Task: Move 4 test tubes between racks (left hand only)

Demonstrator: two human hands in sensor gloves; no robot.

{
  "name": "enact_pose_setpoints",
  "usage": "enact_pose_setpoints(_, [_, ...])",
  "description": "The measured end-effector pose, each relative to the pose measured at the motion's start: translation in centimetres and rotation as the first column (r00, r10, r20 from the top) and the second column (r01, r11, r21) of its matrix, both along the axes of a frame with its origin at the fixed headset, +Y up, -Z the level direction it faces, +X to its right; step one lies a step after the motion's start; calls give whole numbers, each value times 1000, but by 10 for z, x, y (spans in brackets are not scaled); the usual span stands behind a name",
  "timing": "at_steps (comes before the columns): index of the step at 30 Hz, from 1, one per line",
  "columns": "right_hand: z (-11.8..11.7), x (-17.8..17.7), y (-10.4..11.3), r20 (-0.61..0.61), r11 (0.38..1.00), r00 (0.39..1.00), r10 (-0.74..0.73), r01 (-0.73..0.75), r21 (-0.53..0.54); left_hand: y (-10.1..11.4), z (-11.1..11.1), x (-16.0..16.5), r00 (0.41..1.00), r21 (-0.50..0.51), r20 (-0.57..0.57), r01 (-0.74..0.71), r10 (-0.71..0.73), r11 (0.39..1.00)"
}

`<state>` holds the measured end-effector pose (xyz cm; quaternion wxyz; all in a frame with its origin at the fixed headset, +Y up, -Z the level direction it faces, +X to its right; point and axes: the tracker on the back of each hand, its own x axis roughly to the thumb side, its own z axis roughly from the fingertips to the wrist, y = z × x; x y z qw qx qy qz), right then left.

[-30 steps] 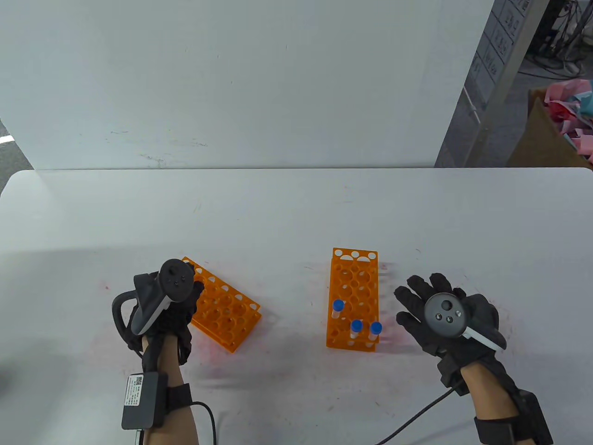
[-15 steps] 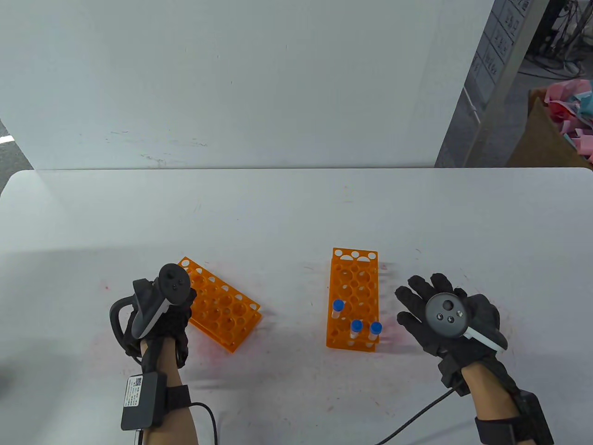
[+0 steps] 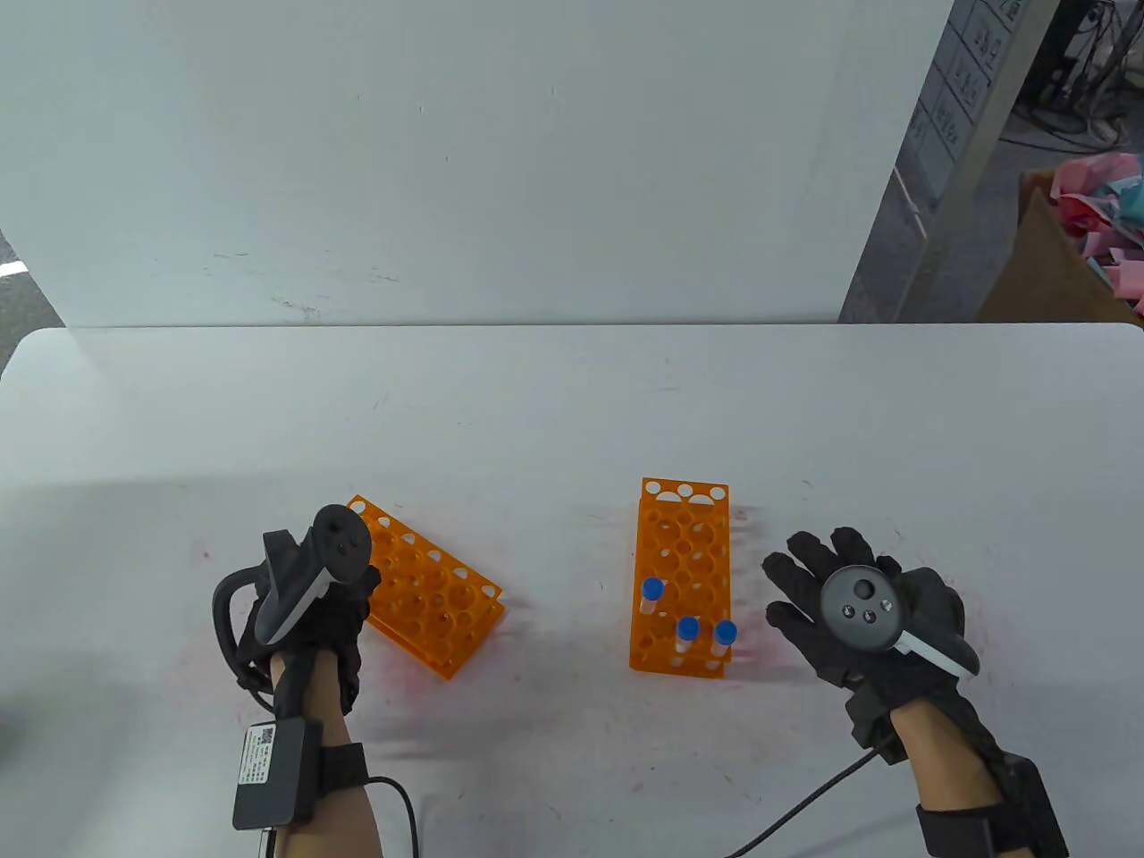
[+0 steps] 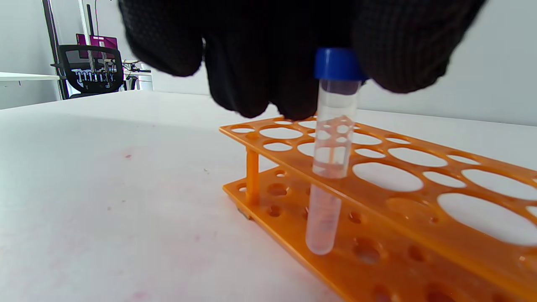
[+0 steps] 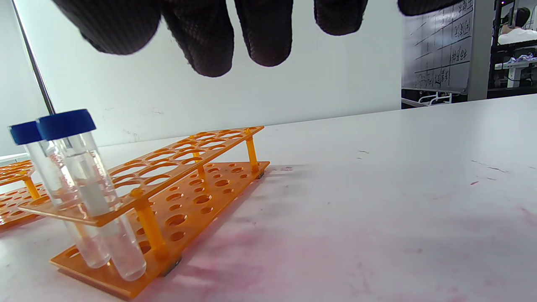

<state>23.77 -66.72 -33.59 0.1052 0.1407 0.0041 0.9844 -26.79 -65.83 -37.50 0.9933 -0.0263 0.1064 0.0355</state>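
The left hand [image 3: 308, 617] has eased back slightly since a second ago, fingers pinching the blue cap of a test tube [image 4: 331, 167] seated in the left rack [image 3: 438, 603]. Light, slick plastic (grip at the cap). The right hand [image 3: 862, 617] lies spread flat.

I saw two racks on the table [image 3: 572, 402]: the left rack [image 3: 433, 594] held one tube [image 4: 331, 155]; the right rack [image 3: 681, 572], well apart, held three tubes [image 3: 686, 630] near its front end.

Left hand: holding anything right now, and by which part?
Yes. The left hand holds a clear plastic test tube with a blue cap at the cap end, the tube already standing in a hole of the orange plastic rack. The right hand holds nothing.
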Motion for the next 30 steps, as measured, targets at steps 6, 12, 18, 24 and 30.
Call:
enact_pose_setpoints(6, [0, 0, 0, -1, 1000, 1000, 0, 0, 0, 7, 2, 0, 1000, 44, 2, -9, 9, 999])
enact_pose_setpoints(12, [1, 0, 0, -1, 1000, 1000, 1, -1, 1, 18, 5, 3, 1000, 91, 10, -2, 1, 996])
enact_pose_setpoints(18, [1, -1, 1, -2, 1000, 1000, 1, -1, 5, 30, 8, 11, 999, 151, 38, -6, 1, 988])
enact_pose_setpoints(24, [1, -1, 0, -2, 1000, 1000, 3, -3, 3, 37, 9, 26, 995, 219, 96, -54, 33, 974])
enact_pose_setpoints(30, [1, -1, 0, 1, 1000, 1000, 3, -3, -2, 41, 7, 48, 988, 242, 153, -47, 9, 969])
